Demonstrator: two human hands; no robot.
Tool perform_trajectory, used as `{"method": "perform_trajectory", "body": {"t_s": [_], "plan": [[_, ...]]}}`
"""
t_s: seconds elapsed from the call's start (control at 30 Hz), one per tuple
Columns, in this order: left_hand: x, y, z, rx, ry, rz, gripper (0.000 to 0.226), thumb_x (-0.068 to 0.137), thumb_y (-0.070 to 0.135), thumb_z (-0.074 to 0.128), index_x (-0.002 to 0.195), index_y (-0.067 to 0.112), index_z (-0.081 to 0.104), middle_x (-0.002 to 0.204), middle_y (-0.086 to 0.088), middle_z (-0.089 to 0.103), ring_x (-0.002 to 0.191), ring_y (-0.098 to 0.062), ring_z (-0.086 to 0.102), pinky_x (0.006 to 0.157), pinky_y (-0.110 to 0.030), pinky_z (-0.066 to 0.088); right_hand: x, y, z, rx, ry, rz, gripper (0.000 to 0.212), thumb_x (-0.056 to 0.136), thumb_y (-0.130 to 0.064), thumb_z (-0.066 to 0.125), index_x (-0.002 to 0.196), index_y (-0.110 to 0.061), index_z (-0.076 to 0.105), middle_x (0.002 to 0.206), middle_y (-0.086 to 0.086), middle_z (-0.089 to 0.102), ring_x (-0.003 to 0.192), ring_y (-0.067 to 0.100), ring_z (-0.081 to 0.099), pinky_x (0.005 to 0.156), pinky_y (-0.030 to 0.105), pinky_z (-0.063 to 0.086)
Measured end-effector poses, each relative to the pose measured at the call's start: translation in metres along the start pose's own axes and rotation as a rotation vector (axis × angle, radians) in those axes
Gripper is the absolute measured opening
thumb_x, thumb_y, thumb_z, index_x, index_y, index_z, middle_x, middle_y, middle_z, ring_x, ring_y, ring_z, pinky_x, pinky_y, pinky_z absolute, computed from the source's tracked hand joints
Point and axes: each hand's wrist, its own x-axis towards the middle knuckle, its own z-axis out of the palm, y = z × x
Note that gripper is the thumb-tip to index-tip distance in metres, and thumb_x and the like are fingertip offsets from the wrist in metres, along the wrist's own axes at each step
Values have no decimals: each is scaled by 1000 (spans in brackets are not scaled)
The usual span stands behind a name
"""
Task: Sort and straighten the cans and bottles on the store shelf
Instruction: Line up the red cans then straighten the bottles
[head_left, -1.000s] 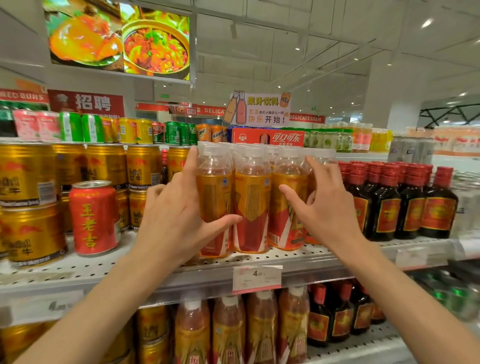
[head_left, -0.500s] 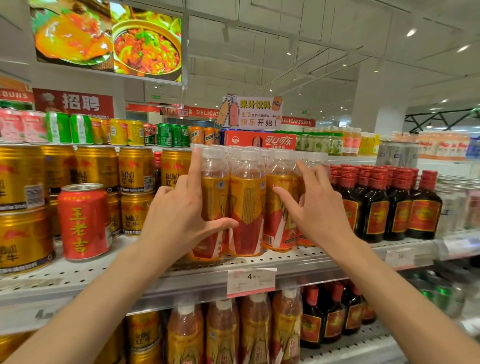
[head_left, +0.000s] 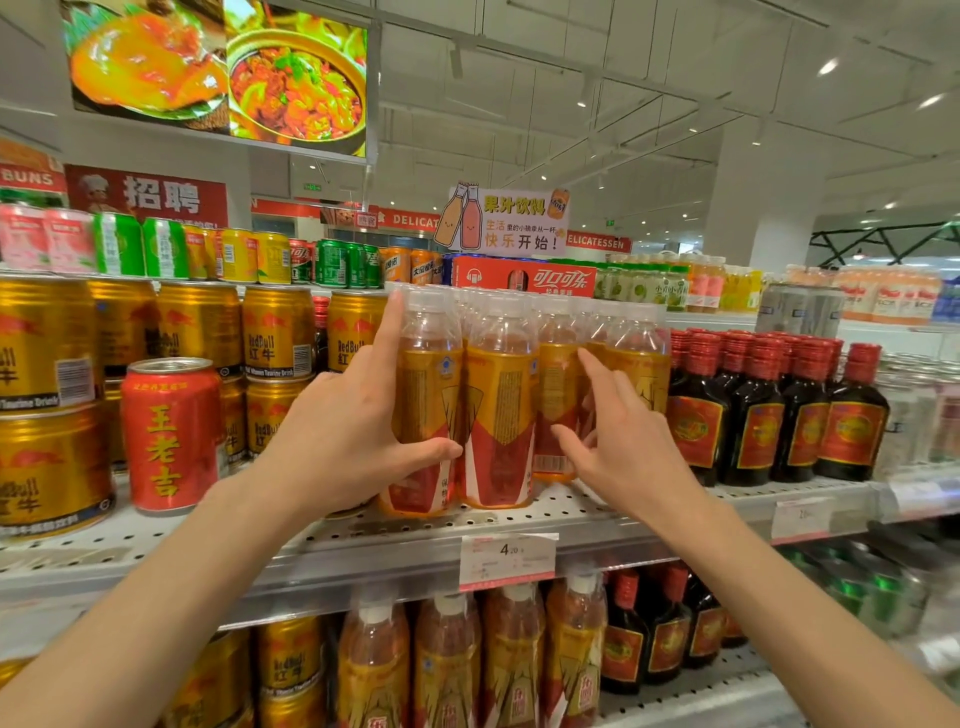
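Observation:
A row of clear bottles with orange-and-red labels stands on the middle shelf (head_left: 405, 551). My left hand (head_left: 337, 431) grips the leftmost bottle (head_left: 428, 374), thumb across its label and forefinger straight up its side. Close beside it stand a second bottle (head_left: 501, 405) and a third bottle (head_left: 553, 384). My right hand (head_left: 628, 457) has thumb and fingers spread and fairly straight. Its fingertips touch the third bottle, reaching into the gap before the fourth bottle (head_left: 641, 364). More bottles of the same kind stand behind, partly hidden.
A red can (head_left: 171, 436) stands alone left of the bottles, in front of stacked gold cans (head_left: 47, 395). Dark bottles with red caps (head_left: 753, 415) fill the shelf to the right. A price tag (head_left: 508, 558) hangs on the shelf edge. The shelf below holds more bottles and cans.
My right hand has shifted a little left and lower, its fingers now at the third bottle. My left hand keeps its grip on the leftmost bottle.

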Motion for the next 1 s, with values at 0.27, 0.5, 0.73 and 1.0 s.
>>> {"method": "perform_trajectory", "body": {"t_s": [0.27, 0.5, 0.73, 1.0], "plan": [[0, -5, -7, -58, -66, 44, 132, 75, 66, 70, 146, 40, -38, 148, -10, 50, 100, -23, 69, 92, -45, 57, 6, -24, -13, 300, 114, 36, 48, 100, -42, 51, 145, -26, 43, 97, -15, 59, 79, 4, 62, 82, 40, 58], [0, 0, -10, -167, -42, 41, 130, 75, 60, 76, 152, 41, -28, 152, -5, 46, 119, -22, 62, 96, -36, 55, 1, -51, -4, 336, -19, 61, 94, 79, -72, 64, 154, -31, 25, 137, -6, 58, 120, 16, 59, 100, 45, 53], [3, 15, -2, -179, -2, 61, 125, 77, 60, 76, 155, 40, -21, 145, -6, 51, 110, -22, 64, 91, -40, 57, -3, -30, -16, 290, -3, 99, 93, 82, -70, 63, 156, -29, 26, 133, -4, 60, 116, 19, 61, 98, 46, 53], [12, 36, 13, -237, -33, 34, 122, 79, 60, 73, 155, 39, -21, 158, -2, 39, 134, -26, 52, 107, -46, 48, -13, -11, -36, 210, 0, 132, 90, 85, -67, 62, 158, -30, 23, 148, -4, 54, 127, 20, 56, 105, 37, 44]]}}
